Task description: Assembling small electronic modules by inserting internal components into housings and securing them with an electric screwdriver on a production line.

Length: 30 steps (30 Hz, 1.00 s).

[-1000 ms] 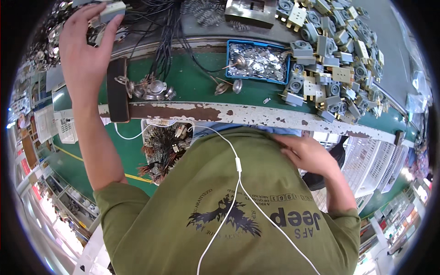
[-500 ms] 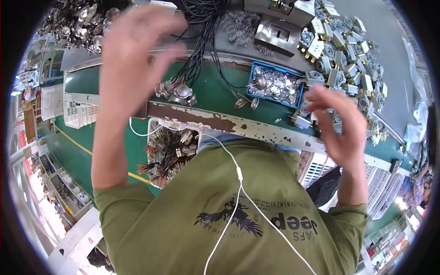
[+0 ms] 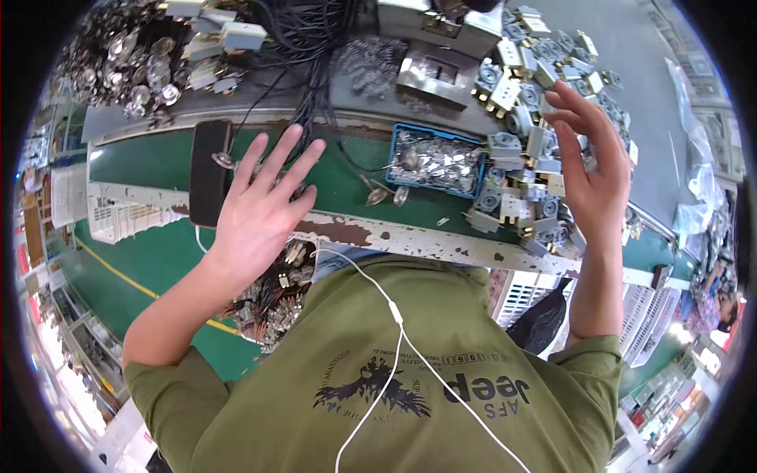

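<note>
From my station I observed the left hand (image 3: 264, 209) at left centre, fingers spread and released, overlapping the black wires (image 3: 314, 91), contact unclear, beside the phone (image 3: 207, 175). The right hand (image 3: 595, 173), fingers loosely curved and unclenched, overlapped the grey blocks (image 3: 506, 143) at upper right. The blue tray (image 3: 393, 158) sat between, at centre.

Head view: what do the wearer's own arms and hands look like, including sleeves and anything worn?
The left hand and right hand are ungloved, with no ring or watch visible. Both forearms are bare up to short olive-green sleeves. The matching shirt has a dark print, crossed by a white cable.
</note>
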### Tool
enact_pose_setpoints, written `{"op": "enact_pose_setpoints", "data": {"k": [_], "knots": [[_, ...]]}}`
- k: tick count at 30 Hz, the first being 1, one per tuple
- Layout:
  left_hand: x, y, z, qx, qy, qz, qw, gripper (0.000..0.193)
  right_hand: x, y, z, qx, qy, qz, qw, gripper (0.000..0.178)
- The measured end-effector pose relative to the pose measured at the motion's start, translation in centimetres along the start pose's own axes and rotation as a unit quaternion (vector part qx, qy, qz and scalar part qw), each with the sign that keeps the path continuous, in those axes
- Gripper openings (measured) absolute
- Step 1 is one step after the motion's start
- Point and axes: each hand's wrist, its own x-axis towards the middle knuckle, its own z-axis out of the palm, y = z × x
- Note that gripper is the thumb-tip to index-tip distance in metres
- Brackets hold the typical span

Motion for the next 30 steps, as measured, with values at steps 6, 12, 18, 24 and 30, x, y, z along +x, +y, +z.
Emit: {"op": "enact_pose_setpoints", "data": {"k": [6, 12, 18, 24, 30], "knots": [[0.0, -0.2, 0.5, 0.005, -0.005, 0.013, 1.0, 0.006, -0.4, 1.3, -0.2, -0.03, -0.055, 0.051, 0.997, 0.037], [0.2, -0.4, -0.3, -0.051, -0.017, 0.035, 0.998, 0.01, 1.1, 1.5, 0.0, -0.095, -0.09, 0.026, 0.991, 0.035], [4.2, -0.7, -3.6, -0.343, 0.081, 0.022, 0.935, 0.023, 3.4, 4.4, 1.8, -0.247, -0.17, -0.13, 0.945, 0.039], [9.6, -2.8, -3.4, -0.326, 0.101, -0.019, 0.94, 0.024, 5.2, 2.8, 2.3, -0.261, -0.235, -0.112, 0.929, 0.035], [12.2, -3.7, -2.5, -0.286, 0.096, 0.013, 0.953, 0.016, 4.6, 1.9, 5.7, -0.241, -0.214, -0.113, 0.94, 0.037]]}}
